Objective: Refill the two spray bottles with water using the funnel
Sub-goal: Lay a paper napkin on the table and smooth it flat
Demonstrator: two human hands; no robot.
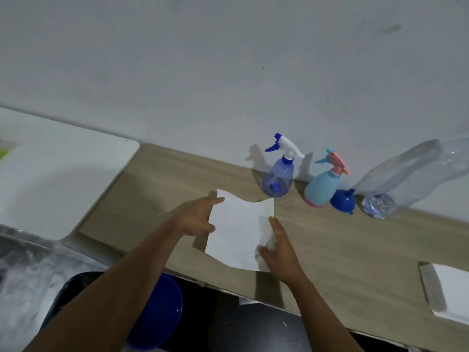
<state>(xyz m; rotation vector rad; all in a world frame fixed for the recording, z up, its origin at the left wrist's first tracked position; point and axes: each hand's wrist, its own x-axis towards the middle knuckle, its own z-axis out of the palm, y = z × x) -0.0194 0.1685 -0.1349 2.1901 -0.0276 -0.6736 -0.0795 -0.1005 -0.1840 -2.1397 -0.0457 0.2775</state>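
Funnel (342,201) beside pale-blue spray bottle (322,189); left hand (198,219), right hand (279,250) each grip paper (238,232)

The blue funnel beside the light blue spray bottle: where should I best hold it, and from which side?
The funnel seems to sit mouth-down, spout up, close between the light blue bottle and the clear bottle, so probably pinch the narrow spout from above.
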